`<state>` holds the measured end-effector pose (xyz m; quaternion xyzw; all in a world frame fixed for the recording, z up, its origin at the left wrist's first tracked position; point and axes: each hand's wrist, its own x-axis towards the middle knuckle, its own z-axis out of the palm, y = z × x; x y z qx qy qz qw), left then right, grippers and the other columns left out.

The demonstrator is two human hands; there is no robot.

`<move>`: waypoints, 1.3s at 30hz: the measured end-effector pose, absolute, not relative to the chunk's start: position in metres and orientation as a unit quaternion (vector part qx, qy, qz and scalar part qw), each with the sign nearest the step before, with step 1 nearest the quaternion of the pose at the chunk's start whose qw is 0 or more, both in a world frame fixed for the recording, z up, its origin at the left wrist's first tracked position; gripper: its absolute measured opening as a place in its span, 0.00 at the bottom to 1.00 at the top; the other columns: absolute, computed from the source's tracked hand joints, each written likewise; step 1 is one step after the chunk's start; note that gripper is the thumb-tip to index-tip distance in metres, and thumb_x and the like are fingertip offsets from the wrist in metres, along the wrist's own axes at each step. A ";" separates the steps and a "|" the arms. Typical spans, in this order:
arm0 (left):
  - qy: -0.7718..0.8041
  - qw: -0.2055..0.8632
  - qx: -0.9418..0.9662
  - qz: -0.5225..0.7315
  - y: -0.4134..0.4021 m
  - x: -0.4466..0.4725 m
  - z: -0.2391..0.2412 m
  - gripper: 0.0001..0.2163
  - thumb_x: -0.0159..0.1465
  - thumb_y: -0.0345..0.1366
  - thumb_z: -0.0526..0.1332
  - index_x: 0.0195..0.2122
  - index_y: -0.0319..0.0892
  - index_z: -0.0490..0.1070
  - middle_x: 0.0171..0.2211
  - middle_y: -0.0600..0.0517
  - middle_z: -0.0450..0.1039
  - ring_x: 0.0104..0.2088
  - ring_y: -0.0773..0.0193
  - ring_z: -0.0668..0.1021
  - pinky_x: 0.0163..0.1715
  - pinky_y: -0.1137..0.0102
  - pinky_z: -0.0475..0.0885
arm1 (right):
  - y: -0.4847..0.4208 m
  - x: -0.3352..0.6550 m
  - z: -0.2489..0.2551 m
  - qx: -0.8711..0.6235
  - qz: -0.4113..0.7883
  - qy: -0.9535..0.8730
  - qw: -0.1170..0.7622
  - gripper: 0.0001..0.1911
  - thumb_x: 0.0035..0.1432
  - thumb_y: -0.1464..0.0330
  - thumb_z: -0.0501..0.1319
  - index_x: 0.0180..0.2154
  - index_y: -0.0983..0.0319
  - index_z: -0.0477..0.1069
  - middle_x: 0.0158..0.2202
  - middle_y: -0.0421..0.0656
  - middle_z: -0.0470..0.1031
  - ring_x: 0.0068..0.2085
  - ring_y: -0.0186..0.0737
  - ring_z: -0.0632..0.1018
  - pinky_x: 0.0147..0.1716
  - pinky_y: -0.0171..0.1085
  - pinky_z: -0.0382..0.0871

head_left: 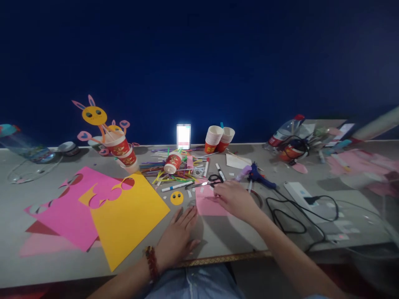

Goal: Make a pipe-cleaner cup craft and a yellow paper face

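Note:
My left hand point(179, 237) lies flat on the table, fingers stretched out, its fingertips beside the left edge of a square of pink paper point(207, 209). Over the upper right of that paper is my right hand point(234, 199). Its fingers are bent together; whatever is between them is hidden. Black-handled scissors point(215, 178) lie just beyond these fingers, blades pointing left. Above my left hand is a small yellow paper circle with a drawn face point(177, 198). Near it lie a blue-and-white marker point(177, 186) and a black-and-white marker point(220, 172).
Yellow card point(131, 220) and magenta card point(77, 207) with cut-out holes lie left. Paper cups with a bunny-eared face point(116, 143) stand behind them. Pipe cleaners point(156, 168) surround a tipped cup point(173, 162). A blue glue gun point(260, 177) and corded power strip point(301, 199) are right.

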<state>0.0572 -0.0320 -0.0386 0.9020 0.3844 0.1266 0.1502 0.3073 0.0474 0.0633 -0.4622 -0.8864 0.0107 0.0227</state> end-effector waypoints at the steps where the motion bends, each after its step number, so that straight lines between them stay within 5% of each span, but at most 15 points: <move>1: 0.383 0.181 0.894 0.148 -0.029 0.055 -0.037 0.26 0.71 0.38 0.55 0.69 0.39 0.53 0.68 0.41 0.58 0.68 0.53 0.61 0.68 0.49 0.55 | 0.037 0.306 0.066 -0.459 -0.012 -0.888 0.017 0.03 0.61 0.73 0.62 0.33 0.61 0.72 0.36 0.44 0.78 0.41 0.46 0.76 0.41 0.41 0.61; 5: 0.411 0.299 0.823 0.255 -0.011 0.051 -0.022 0.21 0.71 0.30 0.51 0.66 0.41 0.57 0.63 0.43 0.67 0.61 0.56 0.72 0.62 0.57 0.68 | 0.006 0.303 0.060 -0.462 -0.054 -0.885 0.018 0.05 0.56 0.77 0.63 0.33 0.62 0.71 0.34 0.46 0.77 0.38 0.47 0.75 0.38 0.42 0.62; 11: 0.346 0.334 0.840 0.250 0.009 0.053 -0.016 0.30 0.67 0.23 0.48 0.70 0.45 0.49 0.64 0.46 0.66 0.64 0.57 0.68 0.64 0.54 0.66 | -0.016 0.320 0.029 -0.390 -0.026 -0.917 0.083 0.14 0.54 0.80 0.58 0.42 0.64 0.74 0.38 0.47 0.77 0.40 0.46 0.73 0.42 0.43 0.67; 14: 0.331 0.305 0.866 0.219 0.012 0.050 -0.025 0.28 0.67 0.23 0.49 0.69 0.45 0.54 0.63 0.45 0.67 0.64 0.58 0.69 0.63 0.55 0.66 | -0.031 0.329 0.016 -0.382 -0.007 -0.913 0.140 0.21 0.55 0.81 0.56 0.49 0.63 0.73 0.40 0.47 0.77 0.43 0.46 0.73 0.44 0.43 0.69; 22: 0.270 0.182 0.932 0.160 0.014 0.047 -0.038 0.26 0.66 0.21 0.52 0.64 0.43 0.62 0.65 0.45 0.65 0.66 0.59 0.64 0.66 0.56 0.61 | -0.063 0.339 -0.003 -0.386 -0.014 -0.894 0.226 0.20 0.57 0.79 0.53 0.46 0.62 0.76 0.43 0.49 0.79 0.47 0.46 0.74 0.49 0.44 0.70; 28: 0.248 0.101 0.960 0.085 0.014 0.045 -0.039 0.27 0.66 0.25 0.56 0.67 0.41 0.58 0.68 0.45 0.60 0.67 0.53 0.62 0.66 0.55 0.59 | -0.065 0.348 -0.009 -0.366 -0.005 -0.905 0.217 0.16 0.61 0.76 0.54 0.45 0.62 0.76 0.54 0.50 0.77 0.55 0.48 0.71 0.54 0.49 0.70; 39: 0.231 0.092 0.967 0.059 0.018 0.041 -0.031 0.25 0.67 0.29 0.58 0.65 0.45 0.60 0.67 0.47 0.61 0.68 0.52 0.61 0.64 0.55 0.59 | -0.061 0.352 -0.013 -0.310 0.002 -0.927 0.212 0.20 0.67 0.75 0.51 0.54 0.59 0.73 0.52 0.47 0.80 0.53 0.44 0.76 0.56 0.52 0.70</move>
